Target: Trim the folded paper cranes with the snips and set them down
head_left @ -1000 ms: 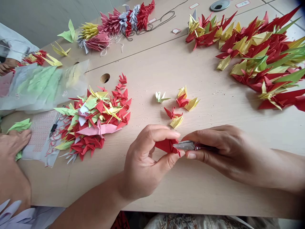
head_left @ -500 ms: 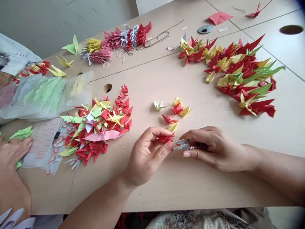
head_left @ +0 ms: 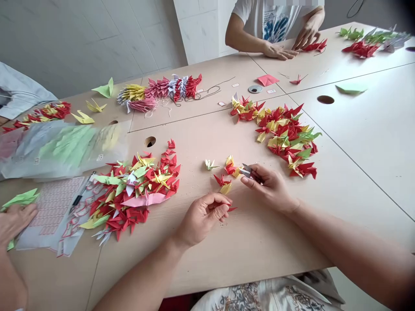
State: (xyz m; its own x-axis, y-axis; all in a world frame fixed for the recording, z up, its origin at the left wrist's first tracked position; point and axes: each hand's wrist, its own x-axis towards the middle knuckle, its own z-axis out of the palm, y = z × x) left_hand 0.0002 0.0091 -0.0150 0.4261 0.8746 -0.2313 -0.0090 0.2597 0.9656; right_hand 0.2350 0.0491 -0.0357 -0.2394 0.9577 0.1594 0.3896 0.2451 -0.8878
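My left hand (head_left: 202, 216) pinches a small red paper crane (head_left: 229, 208) between thumb and fingers, just above the wooden table (head_left: 246, 242). My right hand (head_left: 267, 185) grips small metal scissors (head_left: 247, 171), their tips pointing left at a little cluster of red and yellow cranes (head_left: 227, 175). A pale green crane (head_left: 210, 164) lies apart, left of that cluster. The two hands are about a hand's width apart.
A heap of mixed cranes (head_left: 136, 190) lies left, a long pile (head_left: 282, 134) right, a strung garland (head_left: 158, 90) at the back. Plastic bags of paper (head_left: 61, 147) and a printed sheet (head_left: 55, 207) sit far left. Another person's hand (head_left: 14, 218) rests there; a person (head_left: 275, 30) folds opposite.
The view has tilted up, showing the person opposite. My right hand moved the scissors away from the red crane toward the small cluster; my left hand keeps the crane.
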